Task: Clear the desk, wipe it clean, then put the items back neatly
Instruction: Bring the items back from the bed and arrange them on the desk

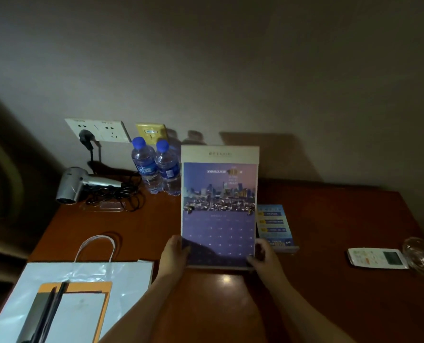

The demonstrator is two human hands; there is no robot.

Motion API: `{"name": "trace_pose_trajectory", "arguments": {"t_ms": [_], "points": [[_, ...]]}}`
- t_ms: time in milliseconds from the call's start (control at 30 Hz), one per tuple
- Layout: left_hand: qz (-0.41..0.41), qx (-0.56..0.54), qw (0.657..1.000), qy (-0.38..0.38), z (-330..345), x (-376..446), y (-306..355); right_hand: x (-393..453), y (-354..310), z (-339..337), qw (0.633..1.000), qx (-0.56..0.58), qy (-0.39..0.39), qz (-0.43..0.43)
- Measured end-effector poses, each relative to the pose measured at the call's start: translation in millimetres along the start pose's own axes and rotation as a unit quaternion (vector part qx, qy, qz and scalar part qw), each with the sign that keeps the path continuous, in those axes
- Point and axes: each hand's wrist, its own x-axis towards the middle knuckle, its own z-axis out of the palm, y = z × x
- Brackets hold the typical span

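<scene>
While both hands hold the calendar [219,209] upright at the centre of the tabletop [330,293], the left hand [175,253] and right hand [264,256] have their fingers clamped on its lower corners. At ten o'clock sit two water bottles [156,167] and a hair dryer [82,185]; at three o'clock a remote [377,258]; at eight o'clock a paper bag [82,280]. Whether items are being cleared or put back I cannot tell; no wiping cloth shows.
</scene>
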Motion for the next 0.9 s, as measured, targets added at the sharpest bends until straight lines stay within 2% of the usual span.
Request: {"name": "trace_pose_trajectory", "arguments": {"t_ms": [100, 233, 367, 467, 633, 767, 900], "points": [[0.021, -0.061, 0.998, 0.018, -1.5, -9.8, -3.7, 3.4, -1.2, 2.8, 0.999, -0.040, -0.002, -0.010], [0.026, -0.072, 0.997, -0.024, 0.3, -22.2, -12.0, 5.8, 17.5, 9.2, 0.993, -0.107, -0.033, 0.033], [-0.021, -0.060, 0.996, -0.060, 7.4, -27.3, -27.1, 10.2, 46.8, 16.5, 0.972, -0.227, -0.024, 0.061], [-0.048, -0.080, 0.995, -0.048, 15.7, -29.0, -32.7, 12.1, 55.7, 18.9, 0.962, -0.263, -0.028, 0.074], [-0.075, -0.086, 0.993, -0.009, 26.5, -24.0, -26.9, 9.6, 47.5, 24.3, 0.967, -0.244, 0.018, 0.064], [-0.079, -0.086, 0.993, -0.006, 28.8, -10.7, -20.9, 36.5, 62.3, 26.3, 0.962, -0.264, 0.013, 0.064], [-0.084, -0.074, 0.994, -0.008, 25.3, 15.6, -13.6, 54.5, 39.1, 30.7, 0.975, -0.206, 0.014, 0.078]]}}
